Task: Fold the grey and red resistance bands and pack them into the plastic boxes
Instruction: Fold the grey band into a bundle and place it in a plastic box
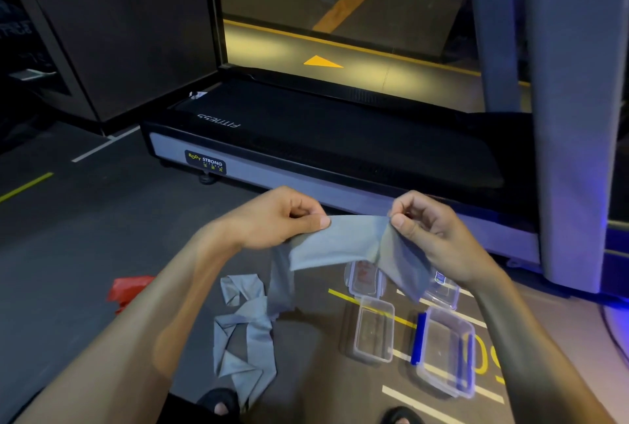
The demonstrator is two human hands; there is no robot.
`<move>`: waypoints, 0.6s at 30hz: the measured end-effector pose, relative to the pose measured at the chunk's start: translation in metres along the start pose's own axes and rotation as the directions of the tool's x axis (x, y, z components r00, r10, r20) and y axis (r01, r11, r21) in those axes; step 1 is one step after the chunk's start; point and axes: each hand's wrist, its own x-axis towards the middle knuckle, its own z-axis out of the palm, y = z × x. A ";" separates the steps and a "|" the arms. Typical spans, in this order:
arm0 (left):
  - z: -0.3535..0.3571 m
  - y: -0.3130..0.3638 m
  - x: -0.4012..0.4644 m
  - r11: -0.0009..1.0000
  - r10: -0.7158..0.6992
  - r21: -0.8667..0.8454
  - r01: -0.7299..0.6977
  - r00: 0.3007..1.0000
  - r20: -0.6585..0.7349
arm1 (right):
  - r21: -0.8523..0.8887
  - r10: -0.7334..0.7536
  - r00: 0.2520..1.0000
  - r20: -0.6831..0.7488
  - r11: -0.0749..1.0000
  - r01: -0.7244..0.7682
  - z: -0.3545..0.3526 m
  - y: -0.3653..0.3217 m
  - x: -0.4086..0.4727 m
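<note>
I hold a grey resistance band [335, 241] stretched flat between both hands at chest height. My left hand [275, 219] pinches its left edge and my right hand [429, 229] pinches its right edge. The rest of the band hangs down and trails in loose coils on the floor. A red band [127, 289] lies crumpled on the floor at the left, partly behind my left forearm. Two open clear plastic boxes sit on the floor below my right hand: a small one [374, 330] and a larger one with blue clips [446, 350].
Two clear lids lie beyond the boxes, one [364, 279] left and one [442, 289] right, partly hidden by the band. A treadmill [306, 151] stands just ahead, its upright post [575, 117] at the right. My sandalled feet [219, 401] show at the bottom edge.
</note>
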 end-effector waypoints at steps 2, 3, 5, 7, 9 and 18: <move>-0.005 -0.004 0.001 0.970 -0.068 0.234 0.072 0.997 -0.024 | 0.110 0.024 1.000 0.007 0.994 -0.025 -0.003 0.004 -0.003; -0.008 -0.006 0.002 0.909 -0.111 0.400 0.120 0.993 -0.045 | 0.163 0.029 1.000 0.001 0.986 -0.029 -0.004 0.004 -0.004; -0.010 -0.011 0.002 0.786 -0.182 0.591 0.183 0.981 -0.063 | 0.274 0.050 0.998 -0.022 0.961 -0.043 -0.005 0.002 -0.004; -0.010 -0.012 0.003 0.755 -0.194 0.627 0.190 0.979 -0.063 | 0.365 0.053 0.997 -0.058 0.930 -0.029 -0.006 0.000 -0.002; -0.010 -0.010 0.004 0.747 -0.202 0.637 0.191 0.978 -0.057 | 0.439 0.035 0.994 -0.107 0.898 0.015 -0.003 -0.002 0.000; -0.010 -0.015 0.004 0.669 -0.354 0.693 0.268 0.935 -0.019 | 0.608 0.053 0.979 -0.199 0.790 0.081 0.002 -0.006 0.006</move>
